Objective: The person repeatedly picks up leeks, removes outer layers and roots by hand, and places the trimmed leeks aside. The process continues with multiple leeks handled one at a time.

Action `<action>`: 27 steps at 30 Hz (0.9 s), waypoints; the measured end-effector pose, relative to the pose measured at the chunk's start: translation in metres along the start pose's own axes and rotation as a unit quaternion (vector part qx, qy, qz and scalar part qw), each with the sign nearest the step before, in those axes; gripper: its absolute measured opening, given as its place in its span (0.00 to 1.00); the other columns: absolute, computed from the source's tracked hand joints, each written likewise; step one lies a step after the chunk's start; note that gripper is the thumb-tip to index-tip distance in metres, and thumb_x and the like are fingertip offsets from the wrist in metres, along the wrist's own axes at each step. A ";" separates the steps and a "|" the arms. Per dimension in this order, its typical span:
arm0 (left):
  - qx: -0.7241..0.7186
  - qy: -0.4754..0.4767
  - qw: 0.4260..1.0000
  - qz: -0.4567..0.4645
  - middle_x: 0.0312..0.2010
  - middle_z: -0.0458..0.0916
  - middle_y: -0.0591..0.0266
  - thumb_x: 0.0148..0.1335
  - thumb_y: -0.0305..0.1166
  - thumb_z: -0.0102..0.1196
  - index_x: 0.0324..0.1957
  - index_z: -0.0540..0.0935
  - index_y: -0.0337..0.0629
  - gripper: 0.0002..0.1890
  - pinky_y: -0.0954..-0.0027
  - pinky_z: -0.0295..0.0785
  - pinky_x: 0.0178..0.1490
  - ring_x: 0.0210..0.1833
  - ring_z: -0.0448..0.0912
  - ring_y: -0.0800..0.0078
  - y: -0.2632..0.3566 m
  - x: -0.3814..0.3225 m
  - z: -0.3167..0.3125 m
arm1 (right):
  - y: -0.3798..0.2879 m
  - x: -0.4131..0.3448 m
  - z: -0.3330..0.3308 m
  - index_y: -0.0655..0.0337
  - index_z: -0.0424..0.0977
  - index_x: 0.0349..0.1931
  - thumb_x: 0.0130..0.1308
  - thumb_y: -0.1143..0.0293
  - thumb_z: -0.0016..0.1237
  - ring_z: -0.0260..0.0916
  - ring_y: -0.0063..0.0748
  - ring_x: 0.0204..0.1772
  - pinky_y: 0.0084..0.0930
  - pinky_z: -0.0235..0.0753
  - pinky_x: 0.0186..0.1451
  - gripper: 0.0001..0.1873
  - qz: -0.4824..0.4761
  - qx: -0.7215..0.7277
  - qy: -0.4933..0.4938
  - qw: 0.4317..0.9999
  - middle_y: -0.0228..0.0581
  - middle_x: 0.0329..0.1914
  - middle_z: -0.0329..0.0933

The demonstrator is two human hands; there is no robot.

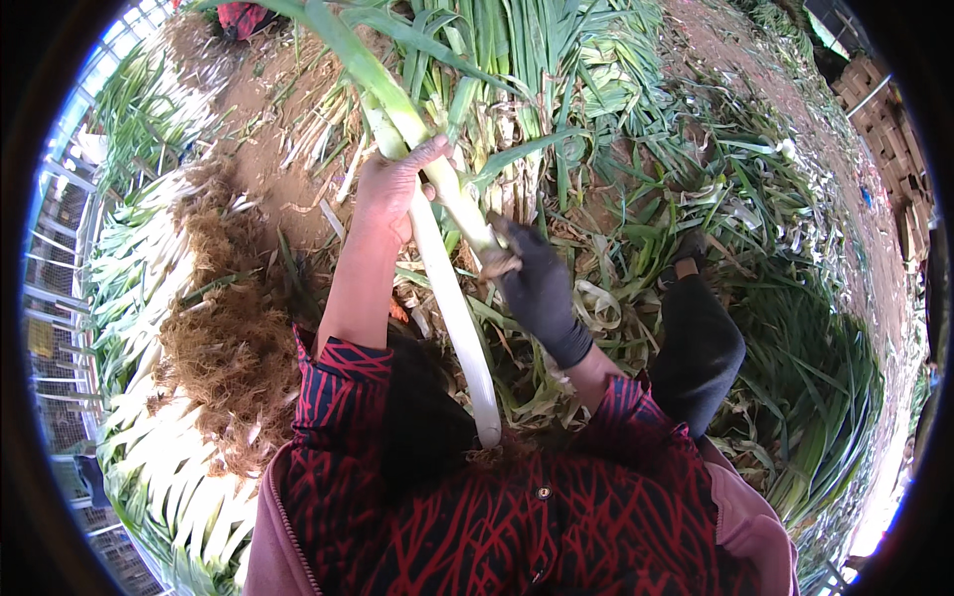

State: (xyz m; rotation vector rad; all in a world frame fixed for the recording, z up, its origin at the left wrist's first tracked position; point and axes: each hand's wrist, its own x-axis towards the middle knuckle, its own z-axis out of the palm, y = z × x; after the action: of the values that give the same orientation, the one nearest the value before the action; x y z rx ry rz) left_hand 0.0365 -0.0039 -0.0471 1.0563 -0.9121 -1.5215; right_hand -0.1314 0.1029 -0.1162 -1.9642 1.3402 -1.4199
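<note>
My bare left hand grips two leeks near the middle of the picture. One leek has a long white shank that runs down towards my lap, with its roots near my shirt. The other, thicker leek slants down to the right, its green leaves reaching the top edge. My right hand, in a dark glove, is closed around this second leek's root end. Parts of its fingers are hidden. Beyond both hands lies a bundle of leeks with green leaves.
Rows of leeks lie at the left, their brown roots facing me. Loose leaves and peelings cover the soil ahead and to the right. A leafy green heap lies at the right, beyond my bent leg. Mesh fencing stands far left.
</note>
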 end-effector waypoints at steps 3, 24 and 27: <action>-0.009 0.018 1.000 0.000 0.36 0.83 0.52 0.55 0.33 0.64 0.44 0.75 0.34 0.18 0.81 0.66 0.23 0.31 0.80 0.73 0.002 -0.001 -0.007 | 0.012 0.045 0.006 0.72 0.55 0.64 0.68 0.62 0.46 0.70 0.33 0.54 0.28 0.70 0.55 0.31 0.087 0.240 -0.001 0.967 0.52 0.59 0.67; -0.007 -0.049 0.998 -0.035 0.39 0.82 0.46 0.57 0.34 0.59 0.50 0.71 0.31 0.22 0.78 0.72 0.24 0.37 0.83 0.62 0.014 -0.012 -0.011 | -0.020 0.010 -0.022 0.66 0.71 0.51 0.61 0.76 0.46 0.77 0.49 0.43 0.32 0.73 0.45 0.16 0.199 0.135 -0.151 0.959 0.55 0.40 0.76; -0.022 -0.052 0.998 -0.040 0.39 0.82 0.47 0.57 0.33 0.58 0.51 0.69 0.30 0.23 0.79 0.73 0.23 0.37 0.83 0.62 0.011 -0.012 -0.011 | -0.021 0.001 -0.023 0.66 0.71 0.51 0.64 0.76 0.46 0.66 0.20 0.25 0.21 0.67 0.29 0.15 0.133 0.123 -0.132 0.974 0.33 0.22 0.70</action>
State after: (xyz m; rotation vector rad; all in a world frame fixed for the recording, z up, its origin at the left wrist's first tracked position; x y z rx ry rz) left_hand 0.0515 0.0050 -0.0384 1.0006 -0.9134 -1.6694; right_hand -0.1419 0.1170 -0.0900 -1.6721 1.1909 -1.0965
